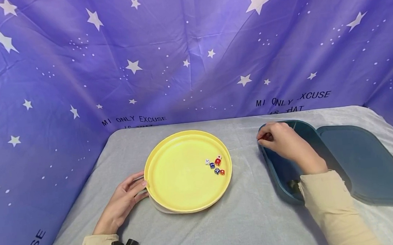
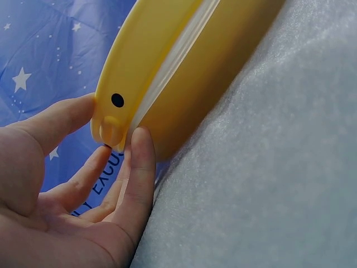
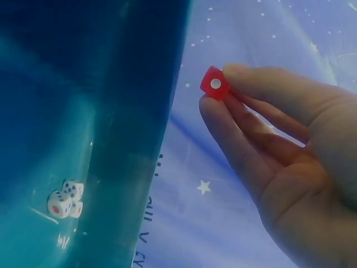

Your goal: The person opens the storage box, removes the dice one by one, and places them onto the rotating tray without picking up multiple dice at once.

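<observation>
Between thumb and fingertips my right hand (image 1: 282,140) pinches a red die (image 3: 215,84), whose single white dot shows in the right wrist view. It is over the left rim of a dark blue box (image 1: 273,174), and white dice (image 3: 62,202) lie inside that box. On the left, my left hand (image 1: 124,199) holds the edge of a round yellow container (image 1: 176,178), thumb at the upper rim and fingers lower down. A black eye spot and a small beak-like knob (image 2: 110,130) mark that edge. Red, blue and white dice (image 1: 212,165) sit on the yellow top, towards its right side.
A flat dark blue lid (image 1: 373,166) lies right of the box. Grey plush cloth (image 1: 248,210) covers the table. Behind and at the sides hangs a purple curtain (image 1: 180,89) with white stars.
</observation>
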`<state>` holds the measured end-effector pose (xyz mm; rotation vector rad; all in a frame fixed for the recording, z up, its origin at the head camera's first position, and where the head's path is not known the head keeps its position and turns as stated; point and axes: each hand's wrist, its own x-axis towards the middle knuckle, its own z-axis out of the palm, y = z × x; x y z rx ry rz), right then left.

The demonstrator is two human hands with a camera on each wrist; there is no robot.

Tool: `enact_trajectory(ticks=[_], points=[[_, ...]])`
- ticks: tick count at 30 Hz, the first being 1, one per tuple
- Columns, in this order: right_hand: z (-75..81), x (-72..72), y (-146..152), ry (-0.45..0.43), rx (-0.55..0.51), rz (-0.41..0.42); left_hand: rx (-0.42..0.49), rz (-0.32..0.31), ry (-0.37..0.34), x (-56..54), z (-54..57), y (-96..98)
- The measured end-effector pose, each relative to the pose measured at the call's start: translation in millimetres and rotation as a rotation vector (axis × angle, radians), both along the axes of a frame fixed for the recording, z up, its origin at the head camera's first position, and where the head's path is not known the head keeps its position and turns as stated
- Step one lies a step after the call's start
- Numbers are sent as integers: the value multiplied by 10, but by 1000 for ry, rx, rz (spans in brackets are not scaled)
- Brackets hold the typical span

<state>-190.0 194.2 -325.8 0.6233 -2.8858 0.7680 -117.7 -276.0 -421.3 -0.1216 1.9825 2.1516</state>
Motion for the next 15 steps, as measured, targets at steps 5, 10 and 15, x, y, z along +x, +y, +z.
enact_trajectory(ticks=[5, 10, 15], points=[[16, 20, -61, -8, -2, 6, -1, -1, 3, 1, 3, 5], [27, 33, -106, -5, 2, 20, -1, -1, 3, 1, -1, 4], [57, 50, -133, 0, 8, 22, 0, 0, 3, 2, 2, 4]])
